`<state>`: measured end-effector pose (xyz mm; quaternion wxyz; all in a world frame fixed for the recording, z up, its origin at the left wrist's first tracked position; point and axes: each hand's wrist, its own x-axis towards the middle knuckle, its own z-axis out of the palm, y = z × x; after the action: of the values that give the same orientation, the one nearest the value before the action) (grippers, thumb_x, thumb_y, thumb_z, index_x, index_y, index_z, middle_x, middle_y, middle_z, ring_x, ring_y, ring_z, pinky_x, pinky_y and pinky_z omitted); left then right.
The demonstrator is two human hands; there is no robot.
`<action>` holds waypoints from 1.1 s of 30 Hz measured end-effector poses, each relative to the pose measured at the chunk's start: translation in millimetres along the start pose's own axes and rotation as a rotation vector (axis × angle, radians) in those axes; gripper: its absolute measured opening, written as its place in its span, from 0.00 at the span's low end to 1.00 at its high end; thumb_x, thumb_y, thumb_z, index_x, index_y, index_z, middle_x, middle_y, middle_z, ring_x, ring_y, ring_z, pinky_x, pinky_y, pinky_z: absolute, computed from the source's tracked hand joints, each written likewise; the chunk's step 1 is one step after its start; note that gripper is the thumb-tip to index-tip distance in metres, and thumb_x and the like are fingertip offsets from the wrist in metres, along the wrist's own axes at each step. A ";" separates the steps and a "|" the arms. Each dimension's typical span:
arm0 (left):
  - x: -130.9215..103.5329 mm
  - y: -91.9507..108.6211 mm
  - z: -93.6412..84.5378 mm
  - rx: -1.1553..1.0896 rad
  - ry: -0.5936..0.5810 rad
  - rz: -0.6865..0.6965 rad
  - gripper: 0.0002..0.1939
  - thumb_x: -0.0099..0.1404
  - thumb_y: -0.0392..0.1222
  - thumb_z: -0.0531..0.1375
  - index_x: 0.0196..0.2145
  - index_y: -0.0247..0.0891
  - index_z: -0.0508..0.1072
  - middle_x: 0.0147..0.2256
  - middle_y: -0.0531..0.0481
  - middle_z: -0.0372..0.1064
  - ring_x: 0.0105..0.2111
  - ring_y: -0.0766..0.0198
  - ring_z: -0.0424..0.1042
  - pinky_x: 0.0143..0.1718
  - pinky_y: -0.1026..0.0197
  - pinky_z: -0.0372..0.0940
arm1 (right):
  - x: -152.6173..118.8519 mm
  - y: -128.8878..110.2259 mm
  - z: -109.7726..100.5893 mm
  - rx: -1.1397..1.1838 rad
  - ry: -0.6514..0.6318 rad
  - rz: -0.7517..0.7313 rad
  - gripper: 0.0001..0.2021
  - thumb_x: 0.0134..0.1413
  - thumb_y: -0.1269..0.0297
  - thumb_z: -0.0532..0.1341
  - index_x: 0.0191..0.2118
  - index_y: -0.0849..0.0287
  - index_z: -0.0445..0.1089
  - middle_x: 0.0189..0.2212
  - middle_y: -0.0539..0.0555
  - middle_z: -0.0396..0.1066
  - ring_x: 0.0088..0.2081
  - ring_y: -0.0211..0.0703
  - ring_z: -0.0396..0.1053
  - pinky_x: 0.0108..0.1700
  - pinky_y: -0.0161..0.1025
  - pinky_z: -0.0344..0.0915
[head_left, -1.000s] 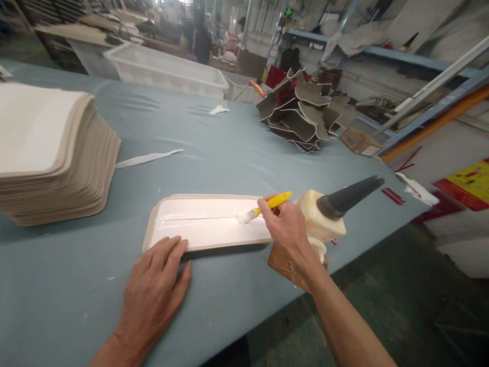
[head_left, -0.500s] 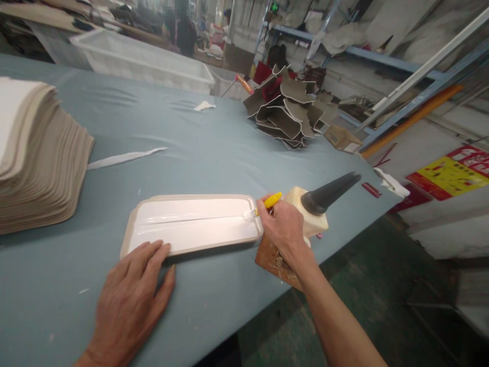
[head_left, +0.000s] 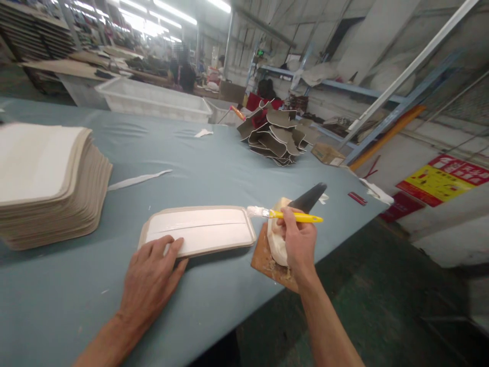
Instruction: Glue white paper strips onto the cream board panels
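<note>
The right hand (head_left: pixel 300 242) has lifted the small yellow-handled brush (head_left: pixel 290 215) off the flat white rectangular panel with a beige rim (head_left: pixel 198 236); half a second ago its bristles sat at the panel's right end, and now they hang in the air just past that end, in front of the cream glue bottle with a black cone nozzle (head_left: pixel 290 224). That reads as one stroke along the panel's length finished, with the brush drawn back toward the bottle, which stands on a stained brown board (head_left: pixel 263 255) at the worktop's near edge. The right hand is closed around the brush handle, which lies roughly level. The left hand (head_left: pixel 151 278) rests flat and spread on the grey-blue worktop (head_left: pixel 214 163), fingertips on the panel's near left corner, as it did in the earlier views. The panel lies flat near the front edge between the two hands, long side across, its white face carrying a thin glossy line from left to right along the middle. To the left a tall stack of like beige-edged sheets (head_left: pixel 49 178) stands well apart; a heap of grey curved pieces (head_left: pixel 273 135) sits at the far side.
</note>
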<state>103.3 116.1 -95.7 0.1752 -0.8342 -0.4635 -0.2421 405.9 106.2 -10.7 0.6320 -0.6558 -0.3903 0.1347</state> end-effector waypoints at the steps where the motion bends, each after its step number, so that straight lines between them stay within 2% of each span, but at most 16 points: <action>1: 6.2 1.1 -0.3 -0.020 -0.003 0.037 0.17 0.72 0.44 0.56 0.54 0.35 0.71 0.50 0.36 0.73 0.46 0.43 0.70 0.46 0.45 0.66 | -2.6 1.5 -8.9 0.062 0.031 0.031 0.27 0.55 0.36 0.61 0.35 0.60 0.71 0.20 0.46 0.67 0.18 0.32 0.54 0.21 0.33 0.52; 4: 22.0 6.3 1.3 -0.085 -0.036 0.130 0.15 0.71 0.42 0.57 0.53 0.35 0.71 0.51 0.38 0.74 0.47 0.44 0.70 0.47 0.46 0.66 | -9.2 6.8 -37.7 0.238 0.132 0.122 0.26 0.48 0.40 0.70 0.37 0.62 0.72 0.19 0.45 0.67 0.17 0.30 0.52 0.19 0.31 0.48; 8: 32.5 4.5 3.3 -0.114 -0.116 0.192 0.11 0.68 0.39 0.59 0.48 0.37 0.72 0.48 0.41 0.75 0.42 0.48 0.71 0.44 0.48 0.67 | -20.8 15.5 -64.1 0.342 0.184 0.189 0.25 0.45 0.44 0.74 0.35 0.62 0.74 0.18 0.45 0.67 0.17 0.29 0.53 0.19 0.30 0.49; 11: 39.1 -6.7 0.0 -0.147 -0.173 0.245 0.10 0.70 0.43 0.59 0.47 0.39 0.71 0.45 0.43 0.74 0.40 0.51 0.71 0.43 0.50 0.68 | -31.9 22.6 -68.3 0.350 0.178 0.232 0.25 0.45 0.43 0.74 0.35 0.62 0.74 0.19 0.45 0.67 0.18 0.30 0.55 0.19 0.30 0.51; 14: 46.3 -18.6 -6.6 -0.185 -0.215 0.311 0.10 0.72 0.47 0.57 0.46 0.42 0.71 0.43 0.47 0.74 0.39 0.55 0.72 0.42 0.54 0.68 | -40.6 27.6 -63.0 0.366 0.139 0.281 0.25 0.48 0.42 0.72 0.36 0.62 0.74 0.20 0.46 0.69 0.18 0.30 0.57 0.20 0.30 0.53; 17: 44.1 -26.4 -14.4 -0.192 -0.187 0.348 0.07 0.73 0.41 0.52 0.42 0.42 0.71 0.40 0.49 0.74 0.39 0.57 0.72 0.42 0.55 0.67 | -41.8 27.2 -53.7 0.446 0.090 0.333 0.25 0.53 0.40 0.67 0.36 0.62 0.75 0.21 0.48 0.70 0.19 0.32 0.59 0.21 0.31 0.55; 21: 16.7 -31.6 -31.8 -0.140 -0.018 0.335 0.09 0.71 0.33 0.51 0.37 0.42 0.69 0.36 0.49 0.73 0.36 0.57 0.70 0.39 0.55 0.65 | -32.1 22.3 -35.7 0.452 0.007 0.312 0.25 0.58 0.39 0.62 0.39 0.61 0.75 0.22 0.49 0.72 0.19 0.33 0.59 0.21 0.31 0.55; 23: -3.4 -33.2 -45.1 -0.110 -0.006 0.311 0.10 0.70 0.30 0.51 0.38 0.42 0.69 0.36 0.49 0.73 0.36 0.57 0.70 0.40 0.55 0.64 | -26.7 21.5 -20.3 0.427 -0.048 0.294 0.23 0.58 0.41 0.62 0.40 0.59 0.74 0.23 0.48 0.72 0.19 0.33 0.60 0.21 0.31 0.55; 25: -24.4 -34.4 -59.0 -0.078 0.001 0.282 0.11 0.69 0.29 0.52 0.40 0.42 0.70 0.36 0.49 0.74 0.36 0.57 0.71 0.41 0.55 0.64 | -24.2 22.2 2.0 0.403 -0.125 0.289 0.24 0.57 0.40 0.63 0.40 0.59 0.72 0.23 0.49 0.73 0.19 0.33 0.59 0.21 0.31 0.54; 28: -55.0 -34.9 -73.8 -0.035 0.040 0.220 0.10 0.69 0.29 0.54 0.41 0.42 0.71 0.36 0.49 0.75 0.38 0.57 0.72 0.43 0.55 0.64 | -27.8 24.7 45.4 0.285 -0.305 0.306 0.30 0.56 0.33 0.59 0.35 0.60 0.71 0.22 0.52 0.73 0.18 0.33 0.59 0.20 0.31 0.55; 31: -80.2 -31.3 -77.7 -0.032 0.054 0.136 0.11 0.69 0.29 0.55 0.40 0.43 0.71 0.36 0.50 0.76 0.38 0.56 0.73 0.42 0.55 0.64 | -33.0 28.4 85.5 0.150 -0.444 0.326 0.35 0.53 0.27 0.54 0.31 0.61 0.72 0.20 0.53 0.73 0.18 0.36 0.62 0.20 0.33 0.57; 33: -91.7 -26.5 -77.0 -0.048 0.081 0.077 0.13 0.68 0.26 0.54 0.40 0.43 0.71 0.35 0.50 0.76 0.38 0.57 0.73 0.42 0.55 0.63 | -32.0 30.1 98.6 0.059 -0.476 0.319 0.35 0.51 0.27 0.56 0.28 0.61 0.72 0.18 0.53 0.71 0.17 0.37 0.62 0.20 0.34 0.57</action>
<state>20.4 26.7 -82.6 0.1830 -0.8448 -0.4178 -0.2797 329.0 158.8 -65.2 0.5123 -0.6401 -0.4155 0.3939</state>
